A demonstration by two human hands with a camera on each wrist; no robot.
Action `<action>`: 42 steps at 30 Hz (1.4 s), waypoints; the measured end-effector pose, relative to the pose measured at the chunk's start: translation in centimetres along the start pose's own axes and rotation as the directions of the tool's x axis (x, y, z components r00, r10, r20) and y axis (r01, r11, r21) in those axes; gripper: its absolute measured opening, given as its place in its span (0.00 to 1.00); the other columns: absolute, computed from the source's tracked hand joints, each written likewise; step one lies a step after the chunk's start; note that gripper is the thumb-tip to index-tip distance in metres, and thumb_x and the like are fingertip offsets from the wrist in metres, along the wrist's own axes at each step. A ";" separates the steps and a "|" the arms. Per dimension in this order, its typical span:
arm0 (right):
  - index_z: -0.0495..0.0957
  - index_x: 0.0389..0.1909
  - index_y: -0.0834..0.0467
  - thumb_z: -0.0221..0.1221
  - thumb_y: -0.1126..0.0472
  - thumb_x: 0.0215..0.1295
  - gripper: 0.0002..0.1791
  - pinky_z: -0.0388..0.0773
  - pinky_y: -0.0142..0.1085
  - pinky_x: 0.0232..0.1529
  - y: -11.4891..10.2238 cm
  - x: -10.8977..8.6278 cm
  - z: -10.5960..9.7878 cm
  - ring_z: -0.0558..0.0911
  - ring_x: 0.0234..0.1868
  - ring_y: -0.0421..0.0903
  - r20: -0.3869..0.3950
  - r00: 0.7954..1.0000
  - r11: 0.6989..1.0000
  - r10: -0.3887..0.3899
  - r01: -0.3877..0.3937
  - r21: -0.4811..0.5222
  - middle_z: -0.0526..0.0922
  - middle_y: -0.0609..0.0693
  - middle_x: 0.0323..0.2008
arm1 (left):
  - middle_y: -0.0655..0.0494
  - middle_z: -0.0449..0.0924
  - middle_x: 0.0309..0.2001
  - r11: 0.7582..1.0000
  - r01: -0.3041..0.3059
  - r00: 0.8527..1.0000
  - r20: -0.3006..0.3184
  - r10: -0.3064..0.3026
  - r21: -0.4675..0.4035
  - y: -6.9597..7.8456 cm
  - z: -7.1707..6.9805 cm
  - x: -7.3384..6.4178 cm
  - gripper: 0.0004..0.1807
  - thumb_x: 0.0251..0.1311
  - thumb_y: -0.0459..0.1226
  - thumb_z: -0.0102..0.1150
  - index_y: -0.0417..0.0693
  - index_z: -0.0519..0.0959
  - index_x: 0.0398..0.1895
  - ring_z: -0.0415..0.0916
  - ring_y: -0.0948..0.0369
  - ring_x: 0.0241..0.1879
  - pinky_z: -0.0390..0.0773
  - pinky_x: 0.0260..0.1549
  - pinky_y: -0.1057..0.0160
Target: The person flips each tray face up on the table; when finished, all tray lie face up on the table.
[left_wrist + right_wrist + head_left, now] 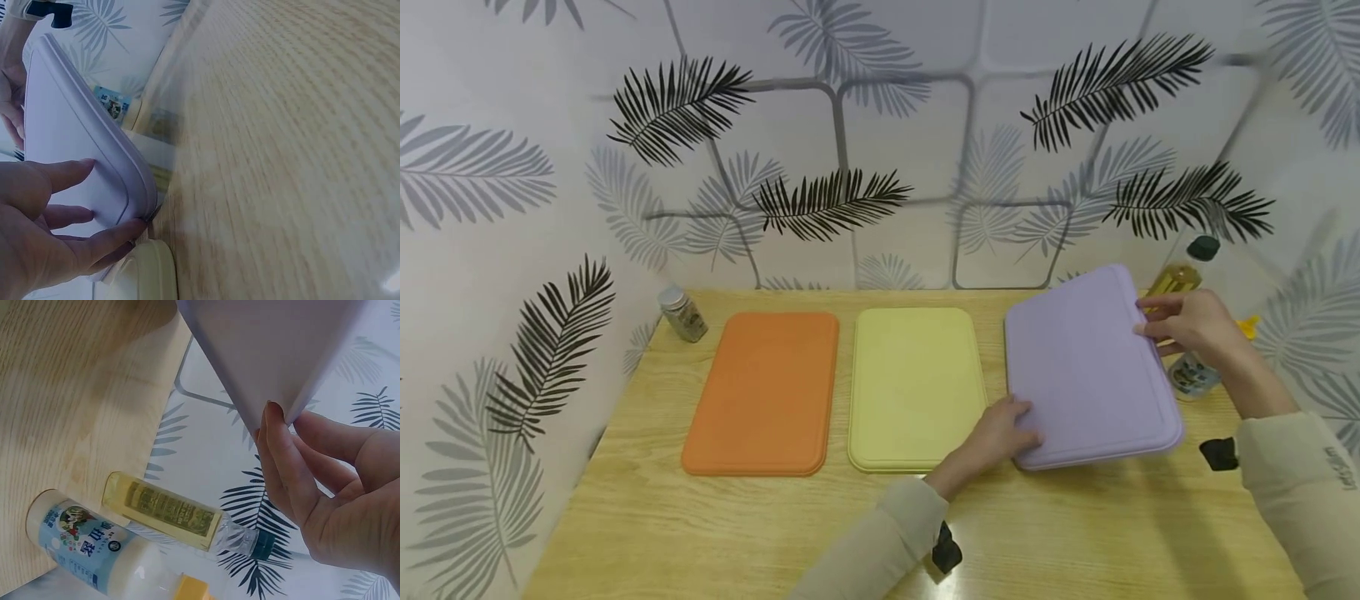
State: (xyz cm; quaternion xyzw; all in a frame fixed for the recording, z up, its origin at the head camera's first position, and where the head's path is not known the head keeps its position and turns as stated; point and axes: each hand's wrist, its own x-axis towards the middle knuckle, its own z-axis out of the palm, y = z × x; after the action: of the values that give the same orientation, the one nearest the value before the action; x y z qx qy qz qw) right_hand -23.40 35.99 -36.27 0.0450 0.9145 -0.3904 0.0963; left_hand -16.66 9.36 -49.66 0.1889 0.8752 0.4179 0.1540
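A purple cutting board is tilted, its right side raised off the wooden table and its left edge low beside the yellow cutting board. My right hand pinches its right edge near the far corner, thumb on one face and fingers on the other, as the right wrist view shows. Down at the near left corner, my left hand holds the board's edge. In the left wrist view, fingertips of that hand lie on the board's face, with others at its rim, close to the yellow board's corner.
An orange cutting board lies flat on the left. Behind it stands a small seasoning jar. Right of the purple board are an oil bottle with a dark green cap and a white bottle with a yellow cap. Patterned wall covering surrounds the table.
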 end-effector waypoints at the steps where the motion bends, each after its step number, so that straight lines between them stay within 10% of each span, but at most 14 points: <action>1: 0.63 0.65 0.74 0.61 0.65 0.65 0.31 0.84 0.42 0.35 -0.1 0.0 0.1 0.83 0.34 0.45 0.003 1.000 1.000 -0.004 0.004 0.004 0.68 0.75 0.55 | 0.39 0.64 0.68 1.000 -0.004 1.000 -0.003 0.004 0.015 0.0 0.0 -0.1 0.30 0.61 0.41 0.63 0.36 0.71 0.64 0.62 0.50 0.68 0.63 0.65 0.62; 12: 0.65 0.62 0.77 0.62 0.66 0.63 0.30 0.84 0.42 0.32 -1.4 -0.1 0.3 0.83 0.30 0.42 -0.053 0.998 1.000 -0.024 0.024 0.004 0.70 0.77 0.54 | 0.46 0.68 0.66 0.989 -0.030 0.999 -0.015 0.032 0.148 0.2 0.7 -1.0 0.28 0.62 0.44 0.62 0.42 0.73 0.63 0.65 0.55 0.66 0.64 0.63 0.65; 42: 0.67 0.63 0.74 0.61 0.60 0.65 0.30 0.84 0.39 0.35 -4.9 -0.4 0.7 0.85 0.29 0.38 -0.067 0.993 0.993 -0.099 0.103 0.062 0.71 0.74 0.58 | 0.43 0.58 0.71 0.976 -0.172 0.981 -0.062 0.182 0.133 0.5 2.8 -2.1 0.47 0.56 0.46 0.69 0.50 0.54 0.75 0.60 0.53 0.68 0.65 0.62 0.66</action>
State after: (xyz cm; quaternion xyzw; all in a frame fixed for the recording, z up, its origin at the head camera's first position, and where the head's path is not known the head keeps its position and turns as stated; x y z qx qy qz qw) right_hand -23.65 32.09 -33.19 0.0144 0.9049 -0.4229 0.0456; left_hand -13.47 10.55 -50.67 0.2599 0.8848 0.3801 0.0713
